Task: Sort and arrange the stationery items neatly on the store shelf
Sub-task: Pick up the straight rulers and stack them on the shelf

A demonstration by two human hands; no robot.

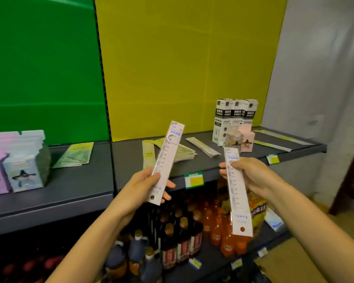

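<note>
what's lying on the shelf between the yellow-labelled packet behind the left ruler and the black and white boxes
In the head view, two things: a fanned pile of pale flat packets, then a slim clear-wrapped pack lying at an angle. Bare dark shelf shows around them.

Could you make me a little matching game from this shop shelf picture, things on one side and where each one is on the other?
Things:
1. White plastic ruler in a clear sleeve, tilted up to the right
2. Tall white and black cartons
3. Lilac and pale blue boxes with a witch-hat figure
4. Orange drink bottles

Places:
A. Lower shelf, under the dark grey shelf
B. Far left of the dark grey shelf
C. In the left hand
D. Back right of the dark grey shelf, against the yellow panel

Pairs: 1-C, 2-D, 3-B, 4-A
</note>
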